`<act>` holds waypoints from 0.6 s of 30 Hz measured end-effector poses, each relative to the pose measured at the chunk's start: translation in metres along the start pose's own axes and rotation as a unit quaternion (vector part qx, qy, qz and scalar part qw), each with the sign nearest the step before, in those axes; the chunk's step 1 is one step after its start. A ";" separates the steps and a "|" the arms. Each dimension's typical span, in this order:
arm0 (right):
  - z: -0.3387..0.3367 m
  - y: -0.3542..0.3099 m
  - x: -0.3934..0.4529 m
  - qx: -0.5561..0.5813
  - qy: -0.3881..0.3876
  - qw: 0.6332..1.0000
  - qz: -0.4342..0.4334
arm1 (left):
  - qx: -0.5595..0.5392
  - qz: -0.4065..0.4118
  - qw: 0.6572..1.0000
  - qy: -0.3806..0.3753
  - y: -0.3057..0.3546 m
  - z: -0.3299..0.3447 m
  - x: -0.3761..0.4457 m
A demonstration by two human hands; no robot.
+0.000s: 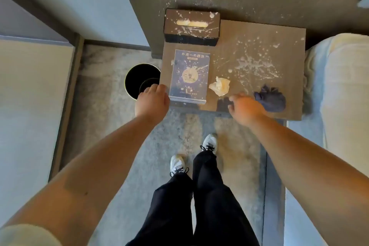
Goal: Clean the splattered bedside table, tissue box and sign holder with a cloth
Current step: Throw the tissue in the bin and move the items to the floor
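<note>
Nothing is wiped yet: white splatter covers the tabletop (259, 50), tissue box (191, 26) and sign holder (189, 74). Both hands are empty, fingers loose; the left hand (152, 99) is at the sign holder's near corner, and the right hand (244, 107) reaches just beside the dark cloth (270, 98) at the front right. Next, I'd say, comes gathering that cloth.

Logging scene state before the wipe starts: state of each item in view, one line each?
bedside table: splattered white, unwiped
tissue box: at the back, top splattered
sign holder: lying flat, splattered
cloth: dark, bunched, lying on the table, not held
crumpled tissue: loose on the table
bin: on the floor, open
left hand: empty, at the table's left edge
right hand: empty, beside the cloth
</note>
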State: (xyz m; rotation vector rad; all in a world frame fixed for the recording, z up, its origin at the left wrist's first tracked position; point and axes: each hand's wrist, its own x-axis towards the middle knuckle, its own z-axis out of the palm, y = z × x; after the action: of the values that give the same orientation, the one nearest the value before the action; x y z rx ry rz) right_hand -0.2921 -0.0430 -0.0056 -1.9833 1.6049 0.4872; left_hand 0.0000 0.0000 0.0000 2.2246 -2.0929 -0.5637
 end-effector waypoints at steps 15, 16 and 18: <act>0.062 0.041 0.144 0.021 0.123 0.982 -0.143 | -0.142 -0.299 0.943 -0.028 -0.051 0.146 0.074; 0.063 0.043 0.145 0.031 0.124 0.981 -0.146 | -0.149 -0.299 0.942 -0.030 -0.052 0.152 0.073; 0.062 0.046 0.146 0.054 0.118 0.983 -0.133 | -0.150 -0.292 0.944 -0.010 -0.053 0.162 0.070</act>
State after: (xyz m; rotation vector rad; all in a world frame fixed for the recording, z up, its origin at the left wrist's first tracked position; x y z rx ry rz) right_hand -0.3007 -0.1253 -0.1485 -2.1932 1.4325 0.0635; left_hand 0.0069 -0.0275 -0.1823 2.6237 -1.2076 -0.8600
